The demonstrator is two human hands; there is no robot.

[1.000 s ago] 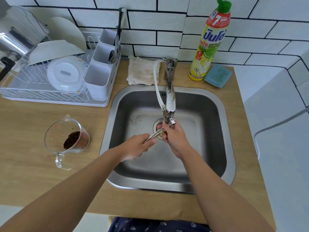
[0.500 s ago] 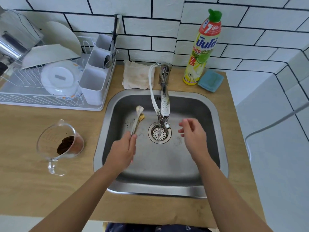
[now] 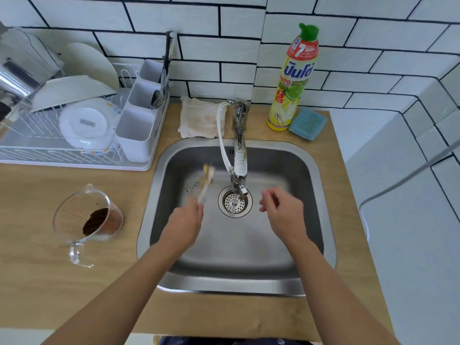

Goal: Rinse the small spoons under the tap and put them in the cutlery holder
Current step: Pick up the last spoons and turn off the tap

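Since a second ago both hands have left the tap [image 3: 239, 155]: the left hand [image 3: 185, 220] now pinches the blurred small spoons [image 3: 206, 181] by their handles, left of the tap over the sink [image 3: 321, 175]. Right of the tap, the right hand [image 3: 282, 211] hangs loosely curled, holding nothing. Further left of the tap stands the cutlery holder [image 3: 135, 125].
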